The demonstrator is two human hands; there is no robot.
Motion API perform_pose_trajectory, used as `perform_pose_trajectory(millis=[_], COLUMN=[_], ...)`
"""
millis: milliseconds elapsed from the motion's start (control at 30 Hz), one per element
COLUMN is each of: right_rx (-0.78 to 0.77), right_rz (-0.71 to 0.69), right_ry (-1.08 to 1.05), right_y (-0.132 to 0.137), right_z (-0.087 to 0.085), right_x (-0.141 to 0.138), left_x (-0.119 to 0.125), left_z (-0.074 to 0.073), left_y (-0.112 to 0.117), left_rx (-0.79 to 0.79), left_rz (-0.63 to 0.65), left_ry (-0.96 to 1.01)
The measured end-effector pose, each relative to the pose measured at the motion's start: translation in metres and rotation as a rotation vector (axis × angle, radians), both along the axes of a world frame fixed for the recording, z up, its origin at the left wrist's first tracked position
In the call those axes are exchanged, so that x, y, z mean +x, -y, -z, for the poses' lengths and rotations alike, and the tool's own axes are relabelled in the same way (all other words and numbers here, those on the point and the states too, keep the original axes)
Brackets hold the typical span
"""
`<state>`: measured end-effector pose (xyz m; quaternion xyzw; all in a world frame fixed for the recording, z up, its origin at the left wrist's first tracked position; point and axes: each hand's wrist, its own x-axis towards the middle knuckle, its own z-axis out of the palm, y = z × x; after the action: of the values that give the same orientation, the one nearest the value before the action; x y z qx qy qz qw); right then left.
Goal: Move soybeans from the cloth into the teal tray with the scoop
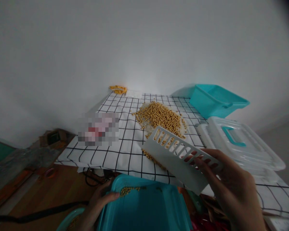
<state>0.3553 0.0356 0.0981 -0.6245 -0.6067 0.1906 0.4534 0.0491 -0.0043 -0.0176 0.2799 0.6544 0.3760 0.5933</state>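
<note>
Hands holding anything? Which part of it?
Right hand: the grey slotted panel, by the right-hand end of its slotted strip. Left hand: the near teal bin, by its rim, far left corner.

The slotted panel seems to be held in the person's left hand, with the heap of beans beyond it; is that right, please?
Not quite: the head view shows the slotted panel in the right hand; the left hand is on the rim of the teal bin. The heap of beans does lie beyond the panel.
</note>
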Motion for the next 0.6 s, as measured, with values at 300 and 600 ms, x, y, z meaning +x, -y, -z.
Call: perform_pose_trajectory(millis=[300,600], right_rx=[0.05,0.068], right_rz=[-0.151,-0.187], right_ry=[0.086,0.126], right_y=[-0.007,-0.006], right_z=[0.006,0.0], right_x=[0.015,0.011], left_x=[0.004,0.004], left_z=[0.001,0.004], left_y=[-0.001,-0.004], left_rx=[0.013,-0.025], left_rz=[0.024,-0.024], left_ry=[0.031,-0.011])
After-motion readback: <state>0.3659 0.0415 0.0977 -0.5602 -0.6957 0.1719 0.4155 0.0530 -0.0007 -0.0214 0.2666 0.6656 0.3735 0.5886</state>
